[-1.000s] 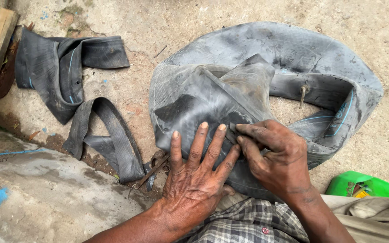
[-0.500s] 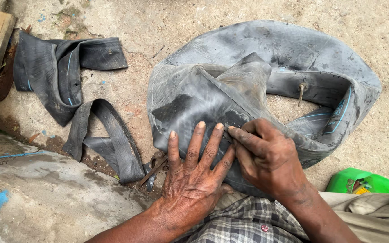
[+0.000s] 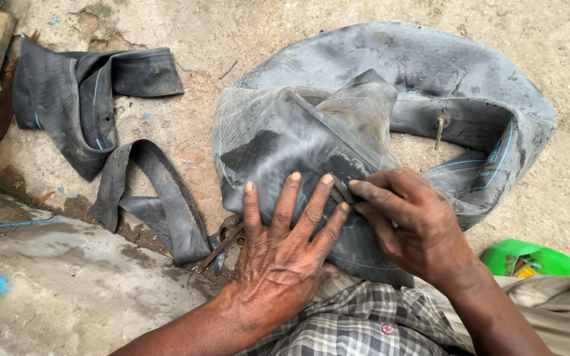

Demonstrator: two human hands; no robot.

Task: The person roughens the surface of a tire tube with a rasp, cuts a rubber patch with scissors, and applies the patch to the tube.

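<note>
Nearest the viewer, at six o'clock, a checked cloth (image 3: 357, 326) covers the person's lap, and just beyond it the left hand (image 3: 285, 254) lies flat with its fingers spread, pressing down on the large grey inner tube (image 3: 390, 86) that sits folded on the concrete floor (image 3: 47, 296). The right hand (image 3: 417, 227), at about four o'clock from the left, has its grip pressed together, fingertips pinching at a crease of rubber beside the left fingers; whether a small tool sits in that pinch, I cannot tell. The likely trouble: the slack, dusty rubber could slide under the flat palm, so the fold shifts and the right fingers lose their spot. Rusty scissors (image 3: 225, 240) lie just beside the left wrist at nine o'clock, close enough to catch skin. Farther off, the metal valve stem (image 3: 440, 128) sticks up at one o'clock, and cut rubber strips (image 3: 100, 112) lie at ten o'clock.
</note>
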